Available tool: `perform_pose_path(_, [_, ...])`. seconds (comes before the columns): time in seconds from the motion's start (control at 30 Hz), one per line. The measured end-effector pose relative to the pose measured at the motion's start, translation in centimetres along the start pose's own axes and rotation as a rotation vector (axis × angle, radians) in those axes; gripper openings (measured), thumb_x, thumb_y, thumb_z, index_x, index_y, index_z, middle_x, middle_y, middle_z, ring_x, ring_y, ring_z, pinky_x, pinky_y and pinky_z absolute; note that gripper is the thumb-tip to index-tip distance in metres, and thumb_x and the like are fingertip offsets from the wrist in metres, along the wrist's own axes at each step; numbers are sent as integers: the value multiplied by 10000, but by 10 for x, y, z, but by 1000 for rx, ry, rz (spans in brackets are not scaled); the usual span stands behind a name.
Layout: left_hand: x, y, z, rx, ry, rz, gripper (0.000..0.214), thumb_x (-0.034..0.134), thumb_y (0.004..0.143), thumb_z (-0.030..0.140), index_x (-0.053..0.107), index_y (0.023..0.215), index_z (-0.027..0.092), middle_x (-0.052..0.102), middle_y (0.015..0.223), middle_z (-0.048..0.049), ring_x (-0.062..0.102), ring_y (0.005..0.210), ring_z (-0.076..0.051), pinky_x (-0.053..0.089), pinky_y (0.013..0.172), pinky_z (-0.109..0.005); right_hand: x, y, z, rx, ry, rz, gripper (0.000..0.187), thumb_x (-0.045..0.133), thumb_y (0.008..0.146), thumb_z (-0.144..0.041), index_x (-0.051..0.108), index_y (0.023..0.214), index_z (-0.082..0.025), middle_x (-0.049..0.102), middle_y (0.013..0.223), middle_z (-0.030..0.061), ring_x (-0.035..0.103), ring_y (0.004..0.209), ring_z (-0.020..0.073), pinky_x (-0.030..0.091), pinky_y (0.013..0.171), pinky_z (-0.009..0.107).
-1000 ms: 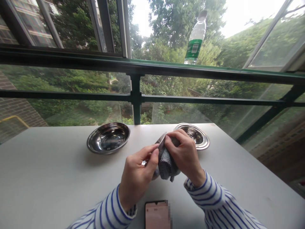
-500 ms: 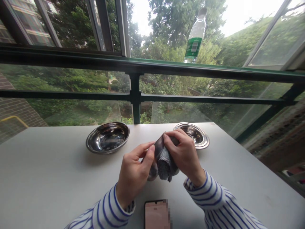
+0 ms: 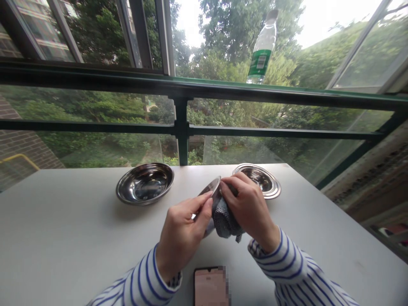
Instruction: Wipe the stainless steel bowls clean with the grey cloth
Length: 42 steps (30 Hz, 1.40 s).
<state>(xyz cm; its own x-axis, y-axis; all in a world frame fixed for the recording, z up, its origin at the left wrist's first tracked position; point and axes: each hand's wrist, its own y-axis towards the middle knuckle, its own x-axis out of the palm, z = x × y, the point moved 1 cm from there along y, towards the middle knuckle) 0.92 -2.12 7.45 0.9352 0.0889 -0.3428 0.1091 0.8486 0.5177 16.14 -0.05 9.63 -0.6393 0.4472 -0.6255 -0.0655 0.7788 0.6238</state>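
Note:
Between my hands a shiny metal bowl (image 3: 216, 192) is held up on edge above the table, its rim pointing upward. My left hand (image 3: 184, 231) pinches the bowl's rim between thumb and fingers. A grey checked cloth (image 3: 224, 219) is bunched in my right hand (image 3: 247, 204), which presses it against the bowl's right side. The fingers of both hands are closed. Most of the bowl's lower part is hidden behind the left hand and the cloth.
On the white table (image 3: 79, 233) a wide metal bowl (image 3: 145, 185) stands back left and stacked metal dishes (image 3: 270, 185) back right. A phone (image 3: 210, 287) lies near the front edge. A plastic bottle (image 3: 262, 55) stands on the dark green railing (image 3: 204, 90).
The held bowl has turned, so its rim now shows edge-on. My right hand and the cloth have shifted slightly right and the left hand has moved a little right.

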Motion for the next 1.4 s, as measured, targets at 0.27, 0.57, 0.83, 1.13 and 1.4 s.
perform_pose_path(0.27, [-2, 2, 5, -150, -101, -1, 237, 553, 828, 281, 707, 990, 202, 730, 960, -19, 671, 868, -159, 513, 808, -229, 0, 1, -2, 54, 50, 29, 119, 520, 808, -184, 625, 752, -190, 575, 748, 18, 541, 700, 152, 406, 657, 275])
perform_pose_path(0.57, [-3, 3, 4, -178, -121, 25, 217, 566, 823, 297, 714, 961, 218, 735, 922, -2, 666, 817, -120, 504, 750, -164, -3, 2, -1, 68, 79, 21, 106, 532, 785, -168, 613, 719, -181, 553, 724, 9, 523, 687, 146, 398, 654, 273])
perform_pose_path(0.83, [-6, 6, 5, -208, -83, 65, 255, 567, 813, 320, 716, 967, 182, 736, 897, -37, 675, 789, -159, 528, 739, -218, -3, 3, -1, 70, 156, -7, 111, 542, 763, -147, 616, 691, -186, 554, 703, -4, 520, 658, 131, 402, 634, 255])
perform_pose_path(1.13, [-7, 8, 1, -270, -92, 119, 279, 579, 791, 363, 719, 944, 176, 728, 761, -38, 657, 638, -152, 524, 569, -209, 0, 3, 4, 95, 224, 36, 114, 543, 789, -216, 648, 751, -190, 610, 726, 12, 558, 679, 147, 430, 640, 266])
perform_pose_path(1.4, [-6, 9, 3, -362, -204, 137, 278, 599, 770, 375, 710, 906, 159, 603, 478, 18, 599, 501, -137, 473, 460, -197, 3, 2, 6, 111, 247, 21, 138, 526, 820, -237, 650, 785, -188, 628, 756, 20, 576, 711, 156, 430, 668, 273])
